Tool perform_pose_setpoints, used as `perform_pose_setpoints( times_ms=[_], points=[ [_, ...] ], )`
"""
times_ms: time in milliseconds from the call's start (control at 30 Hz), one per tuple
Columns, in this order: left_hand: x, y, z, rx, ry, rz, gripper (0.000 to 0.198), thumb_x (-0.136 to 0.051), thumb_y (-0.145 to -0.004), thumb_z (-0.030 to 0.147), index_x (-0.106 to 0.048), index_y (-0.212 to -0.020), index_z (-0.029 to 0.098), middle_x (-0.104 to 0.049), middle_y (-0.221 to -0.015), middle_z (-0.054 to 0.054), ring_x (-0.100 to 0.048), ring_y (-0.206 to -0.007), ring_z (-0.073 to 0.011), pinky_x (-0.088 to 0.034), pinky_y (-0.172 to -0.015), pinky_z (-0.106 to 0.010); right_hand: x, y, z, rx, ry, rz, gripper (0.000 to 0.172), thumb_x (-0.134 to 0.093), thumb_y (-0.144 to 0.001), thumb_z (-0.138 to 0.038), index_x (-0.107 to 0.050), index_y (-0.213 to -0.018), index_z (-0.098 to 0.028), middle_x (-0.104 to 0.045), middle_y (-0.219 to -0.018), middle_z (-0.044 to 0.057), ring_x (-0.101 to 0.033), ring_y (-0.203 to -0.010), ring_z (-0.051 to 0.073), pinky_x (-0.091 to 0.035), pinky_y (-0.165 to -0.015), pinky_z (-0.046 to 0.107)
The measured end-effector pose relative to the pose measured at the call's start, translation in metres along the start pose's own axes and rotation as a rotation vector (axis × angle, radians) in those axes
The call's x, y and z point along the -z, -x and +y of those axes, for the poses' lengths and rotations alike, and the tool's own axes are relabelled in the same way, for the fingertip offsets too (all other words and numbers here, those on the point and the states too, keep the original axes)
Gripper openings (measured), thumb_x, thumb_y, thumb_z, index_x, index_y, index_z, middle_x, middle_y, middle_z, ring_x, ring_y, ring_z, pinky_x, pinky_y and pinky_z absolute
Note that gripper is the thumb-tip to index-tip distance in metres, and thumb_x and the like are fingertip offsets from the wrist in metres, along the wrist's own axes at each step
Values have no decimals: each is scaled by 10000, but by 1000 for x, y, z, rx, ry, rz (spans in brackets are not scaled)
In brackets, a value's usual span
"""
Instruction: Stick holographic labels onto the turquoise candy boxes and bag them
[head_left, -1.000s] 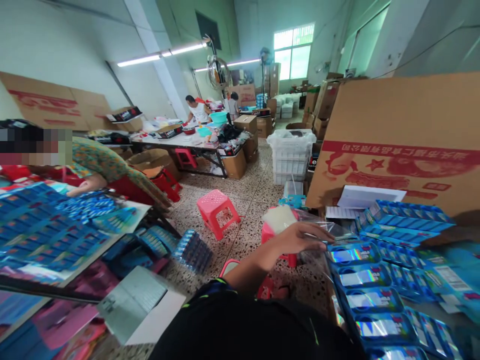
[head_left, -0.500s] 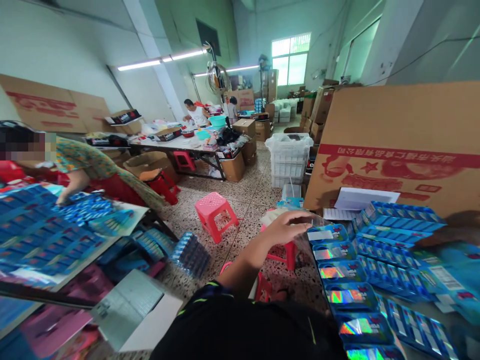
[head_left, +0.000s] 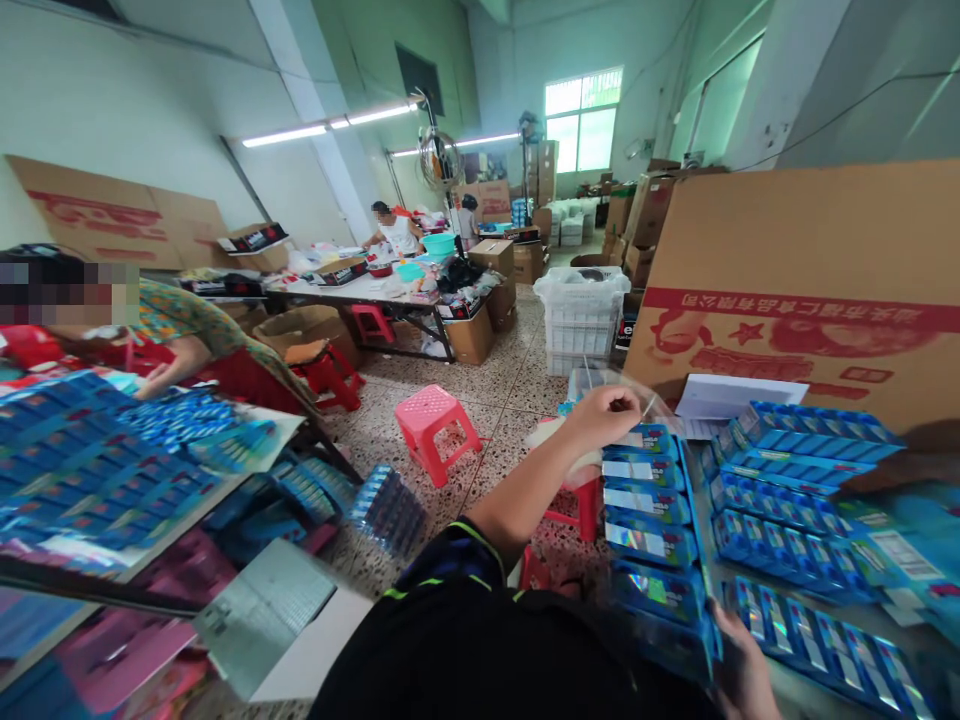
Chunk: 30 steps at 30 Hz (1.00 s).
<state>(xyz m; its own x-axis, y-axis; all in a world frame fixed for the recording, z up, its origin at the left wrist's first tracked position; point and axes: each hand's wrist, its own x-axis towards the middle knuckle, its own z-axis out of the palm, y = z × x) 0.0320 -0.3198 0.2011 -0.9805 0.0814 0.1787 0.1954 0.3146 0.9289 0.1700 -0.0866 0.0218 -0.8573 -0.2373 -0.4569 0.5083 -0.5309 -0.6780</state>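
A long row of blue packs (head_left: 646,500) with shiny labels is tilted in front of my body, in what looks like a clear plastic bag. My left hand (head_left: 609,415) is at its far end, fingers closed in a pinch on the thin clear plastic (head_left: 654,393) there. My right hand (head_left: 746,665) grips the near right side of the row. Its thumb lies along the edge and its other fingers are partly hidden. Just right of it, more blue pack rows (head_left: 832,630) lie on the table.
A large cardboard sheet (head_left: 795,240) stands behind the table, with white paper (head_left: 739,400) before it. Pink stools (head_left: 436,430) stand on the floor, near a white crate (head_left: 583,320). A co-worker (head_left: 202,320) leans over a left table stacked with blue packs (head_left: 90,460).
My left hand has curled from stretched fingers into a pinch on the plastic. The row has turned and shifted left, and my right hand has come into view at its side.
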Motion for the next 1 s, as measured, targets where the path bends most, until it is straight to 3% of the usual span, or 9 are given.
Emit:
perform_pose_setpoints(
  times_ms=[167,300,467,600,700,800,900,1000],
  points=[
    [-25,9,-1,-165,126,51,36,-707,-803,180,-672,-812,181,-712,-861,-6,-663,-819,-125,-532,-794,-259,-1,-2,7,-45,-17,-2,415,-951,-463,-460,-812,-831,-326,-811,-838,62,-765,-1009,402,-615,-956,569],
    [-43,22,7,-360,7,21,101,-725,-885,291,-742,-913,196,-761,-954,-57,-706,-903,-152,-575,-898,-313,-14,-10,-7,-52,-33,-92,536,-853,-594,-696,-825,-965,-310,-823,-965,85,-708,-1172,431,-527,-1063,647],
    [-56,27,18,-601,-153,-19,150,-763,-890,325,-731,-867,180,-762,-900,-65,-706,-964,-166,-552,-1016,-323,-30,-12,-26,-75,-33,-148,682,-835,-612,-764,-798,-1106,-296,-807,-1109,101,-639,-1298,411,-454,-1137,632],
    [-58,35,15,-627,-253,-150,121,-719,-928,327,-727,-896,210,-771,-963,-61,-724,-1012,-173,-517,-1101,-352,-30,-17,-39,81,-49,-41,613,-769,-684,-773,-795,-1033,-269,-815,-1048,107,-678,-1234,406,-525,-1067,603],
    [-57,42,12,-665,-304,-257,110,-651,-951,244,-728,-872,251,-773,-1047,-53,-714,-1125,-195,-417,-1226,-417,-30,-26,-49,215,-11,42,531,-758,-718,-706,-784,-994,-253,-810,-932,71,-734,-1099,375,-599,-975,546],
    [-55,45,11,-715,-348,-328,170,-611,-938,191,-731,-850,272,-762,-1044,-51,-690,-1168,-215,-432,-1216,-415,-37,-31,-53,270,7,82,480,-770,-737,-641,-770,-1011,-246,-795,-899,36,-750,-1018,332,-629,-929,476],
    [-56,46,10,-723,-412,-289,235,-572,-923,177,-761,-1032,265,-744,-1037,-76,-691,-1103,-231,-514,-1122,-397,-48,-28,-54,250,-16,86,564,-741,-764,-675,-748,-1137,-252,-795,-1049,41,-730,-1102,319,-620,-952,460],
    [-61,49,7,-665,-471,-135,426,-544,-899,160,-713,-1283,232,-718,-1041,-100,-693,-1002,-227,-573,-1009,-375,-54,-23,-51,205,-9,82,642,-717,-785,-700,-708,-1263,-272,-768,-1214,50,-676,-1238,315,-599,-995,458]
  ],
)
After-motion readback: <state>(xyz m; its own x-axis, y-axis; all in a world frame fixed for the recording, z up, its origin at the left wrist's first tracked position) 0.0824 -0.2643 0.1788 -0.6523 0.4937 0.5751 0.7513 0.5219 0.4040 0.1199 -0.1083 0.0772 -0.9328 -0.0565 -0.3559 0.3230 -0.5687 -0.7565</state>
